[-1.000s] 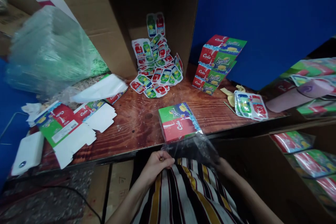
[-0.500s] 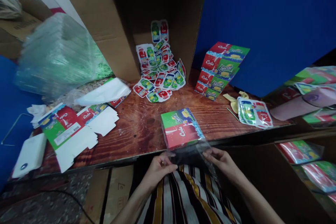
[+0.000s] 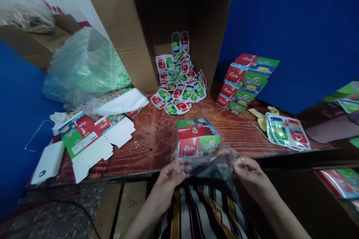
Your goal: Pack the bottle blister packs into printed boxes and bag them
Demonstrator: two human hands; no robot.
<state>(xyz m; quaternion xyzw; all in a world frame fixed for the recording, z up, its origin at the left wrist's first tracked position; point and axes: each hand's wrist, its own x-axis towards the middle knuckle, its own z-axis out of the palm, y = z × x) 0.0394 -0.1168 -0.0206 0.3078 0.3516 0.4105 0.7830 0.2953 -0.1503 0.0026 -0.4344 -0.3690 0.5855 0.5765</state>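
A red and green Cola and Sprite box (image 3: 198, 131) stands at the front edge of the wooden table, inside a clear plastic bag (image 3: 207, 164). The bag's mouth faces me, with its loose film drawn out toward my body. My left hand (image 3: 170, 176) pinches the film at the left, fingers closed. On the right side, my right hand (image 3: 248, 173) grips the other edge of the film between thumb and fingers. The box's printed front, reading Cola and Sprite, faces me.
Several shaped sachets (image 3: 182, 82) spill from a cardboard carton (image 3: 123, 26). Stacked Cola and Sprite boxes (image 3: 244, 84) stand right of it, near more sachets (image 3: 287, 131). Flat unfolded boxes (image 3: 89, 153) and a white power bank (image 3: 48, 162) lie left. A pink cylinder (image 3: 331, 129) is far right.
The box has tipped up so its front side now faces me. Both hands have moved with the film, the right one outward. The camera view has shifted, so things sit further right.
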